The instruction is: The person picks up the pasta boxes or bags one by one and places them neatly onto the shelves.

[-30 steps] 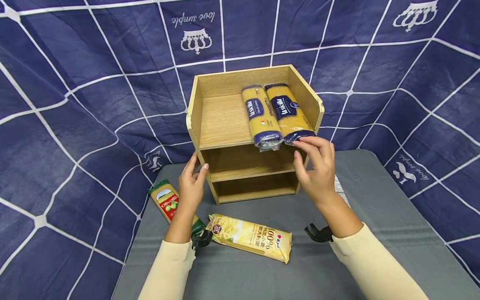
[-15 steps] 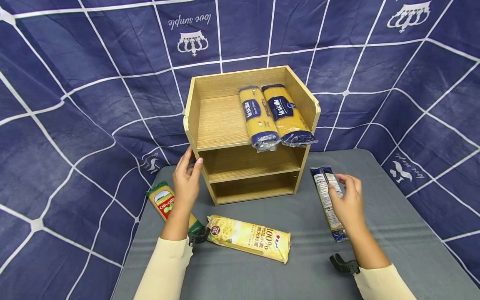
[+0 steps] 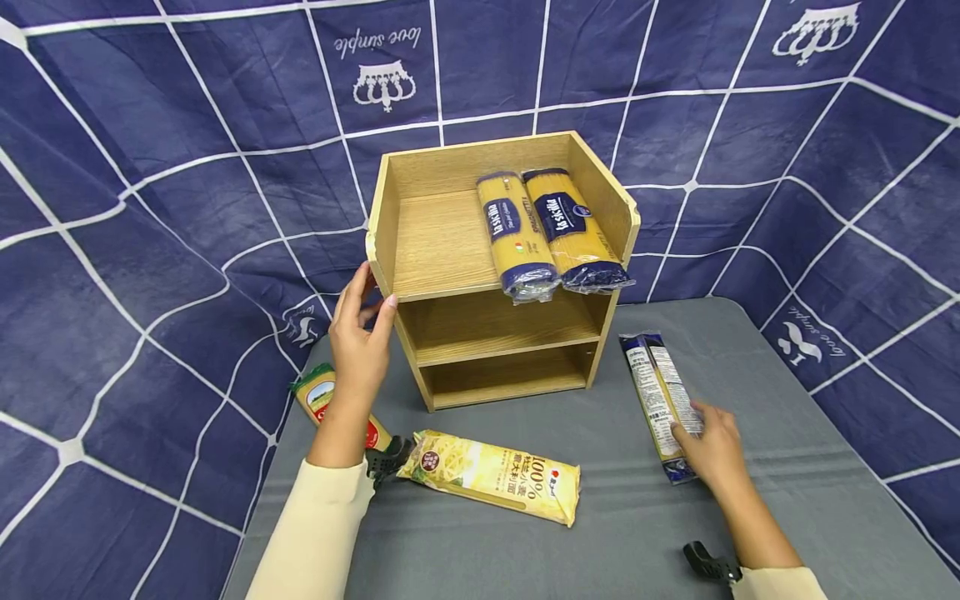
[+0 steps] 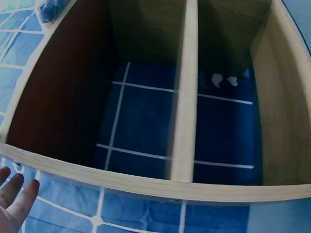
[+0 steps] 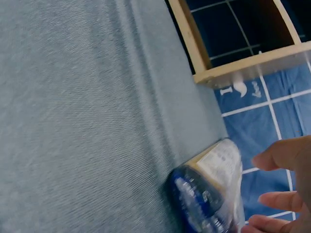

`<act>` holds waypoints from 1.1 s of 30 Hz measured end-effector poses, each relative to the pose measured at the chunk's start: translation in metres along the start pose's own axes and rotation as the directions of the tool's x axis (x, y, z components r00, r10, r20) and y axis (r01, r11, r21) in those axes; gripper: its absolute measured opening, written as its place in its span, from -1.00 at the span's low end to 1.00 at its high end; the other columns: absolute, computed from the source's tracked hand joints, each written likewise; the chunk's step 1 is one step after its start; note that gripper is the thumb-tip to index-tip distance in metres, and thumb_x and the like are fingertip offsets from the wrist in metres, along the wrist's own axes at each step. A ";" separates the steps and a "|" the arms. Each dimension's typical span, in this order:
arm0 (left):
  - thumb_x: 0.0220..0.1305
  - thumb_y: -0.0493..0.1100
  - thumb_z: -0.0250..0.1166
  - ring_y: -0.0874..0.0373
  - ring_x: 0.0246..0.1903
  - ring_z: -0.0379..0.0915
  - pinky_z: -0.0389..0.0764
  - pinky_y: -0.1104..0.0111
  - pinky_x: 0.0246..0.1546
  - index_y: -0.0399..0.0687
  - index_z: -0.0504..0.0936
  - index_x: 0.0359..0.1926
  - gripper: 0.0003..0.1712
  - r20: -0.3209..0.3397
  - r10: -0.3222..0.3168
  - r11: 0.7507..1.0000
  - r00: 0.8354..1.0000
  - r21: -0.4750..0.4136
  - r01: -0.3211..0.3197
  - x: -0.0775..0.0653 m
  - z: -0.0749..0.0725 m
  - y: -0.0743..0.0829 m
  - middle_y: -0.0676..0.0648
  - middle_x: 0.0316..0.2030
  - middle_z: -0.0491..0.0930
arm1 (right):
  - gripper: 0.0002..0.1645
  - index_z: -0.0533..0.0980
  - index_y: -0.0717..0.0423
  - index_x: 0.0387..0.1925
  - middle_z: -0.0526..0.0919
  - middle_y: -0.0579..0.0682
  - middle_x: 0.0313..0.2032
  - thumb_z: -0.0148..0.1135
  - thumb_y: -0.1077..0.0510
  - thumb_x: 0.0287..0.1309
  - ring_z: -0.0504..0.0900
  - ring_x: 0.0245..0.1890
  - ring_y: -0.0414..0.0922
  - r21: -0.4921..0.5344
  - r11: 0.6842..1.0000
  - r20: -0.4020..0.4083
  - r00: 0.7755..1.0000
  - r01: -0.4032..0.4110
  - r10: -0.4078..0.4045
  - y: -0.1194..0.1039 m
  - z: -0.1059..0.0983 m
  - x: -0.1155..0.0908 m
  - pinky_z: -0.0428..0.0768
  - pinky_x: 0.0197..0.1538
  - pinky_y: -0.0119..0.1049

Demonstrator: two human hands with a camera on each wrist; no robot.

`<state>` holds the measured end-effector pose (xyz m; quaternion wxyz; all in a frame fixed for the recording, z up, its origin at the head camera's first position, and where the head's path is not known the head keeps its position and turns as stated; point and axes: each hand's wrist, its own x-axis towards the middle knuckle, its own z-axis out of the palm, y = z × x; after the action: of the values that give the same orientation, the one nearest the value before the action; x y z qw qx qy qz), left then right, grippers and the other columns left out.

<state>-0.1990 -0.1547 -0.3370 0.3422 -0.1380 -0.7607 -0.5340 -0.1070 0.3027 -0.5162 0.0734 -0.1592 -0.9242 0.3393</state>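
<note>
My left hand [image 3: 360, 342] is at the left side panel of a wooden shelf [image 3: 435, 242]. Its thumb is by the front edge, the fingers along the outside; in the left wrist view, straight fingertips [image 4: 30, 190] show beside the panel. Over on the right, my right hand [image 3: 712, 442] is at the lower part of a spaghetti pack [image 3: 654, 392] with blue ends, lying label-down on the table. Thumb and fingers stand spread about its width, and in the right wrist view they are beside the pack [image 5: 206, 194]. Two La Sicilia spaghetti packs, one [image 3: 517, 242] left of the other [image 3: 573, 237], lie on the top shelf.
A yellow pasta pack [image 3: 498, 477] lies in front of the shelf on the grey cloth-covered table [image 3: 600, 550]. Left of it, a green-ended Olivoila pack [image 3: 315, 396] is partly hidden by my left forearm. Blue checked cloth [image 3: 225, 167] hangs around the back and sides.
My right hand has left the right-hand La Sicilia pack on the top shelf and moved down right to the pack on the table. My left hand has slid slightly up the side panel.
</note>
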 end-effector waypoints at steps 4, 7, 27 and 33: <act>0.44 -0.33 0.21 -0.06 0.29 0.42 0.58 0.12 0.19 -0.19 0.31 0.48 -0.36 0.009 0.025 0.999 1.000 0.024 -0.025 0.007 -0.001 0.013 -0.26 0.33 0.43 | -0.17 0.19 0.52 0.38 0.21 0.65 0.25 0.23 0.09 0.28 0.22 0.28 0.51 -0.048 0.998 0.062 0.997 -0.035 0.038 0.008 0.001 -0.001 0.24 0.33 0.37; 0.44 -0.35 0.19 -0.07 0.30 0.42 0.55 -0.03 0.19 -0.19 0.29 0.50 -0.35 0.019 0.042 0.999 0.999 0.014 -0.043 0.014 -0.001 0.015 -0.25 0.37 0.41 | -0.12 0.13 0.52 0.40 0.19 0.67 0.27 0.23 0.05 0.28 0.21 0.28 0.53 -0.069 0.996 0.107 0.992 -0.052 0.060 0.013 0.001 -0.001 0.24 0.34 0.38; 0.43 -0.36 0.15 0.08 0.48 0.23 0.39 0.48 0.31 -0.16 0.45 0.39 -0.47 0.107 0.020 1.000 0.994 -0.021 -0.018 0.038 -0.005 0.028 -0.11 0.50 0.28 | 0.03 0.12 0.62 0.36 0.28 0.73 0.20 0.26 -0.13 0.27 0.31 0.20 0.61 -0.152 0.988 0.207 0.978 0.005 0.027 0.029 -0.010 0.008 0.35 0.24 0.40; 0.42 -0.36 0.17 0.18 0.51 0.16 0.30 0.44 0.41 0.01 0.41 0.45 -0.39 0.119 0.013 0.999 0.993 0.037 -0.018 0.043 -0.003 0.009 0.00 0.53 0.25 | 0.03 0.19 0.63 0.31 0.34 0.70 0.15 0.24 -0.20 0.27 0.36 0.16 0.59 -0.185 0.983 0.221 0.975 0.011 0.031 0.030 -0.013 0.009 0.41 0.16 0.39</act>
<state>-0.2244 -0.1610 -0.3013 0.3031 -0.1687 -0.7887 -0.5076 -0.1048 0.3348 -0.5255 -0.0474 -0.1311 -0.9533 0.2679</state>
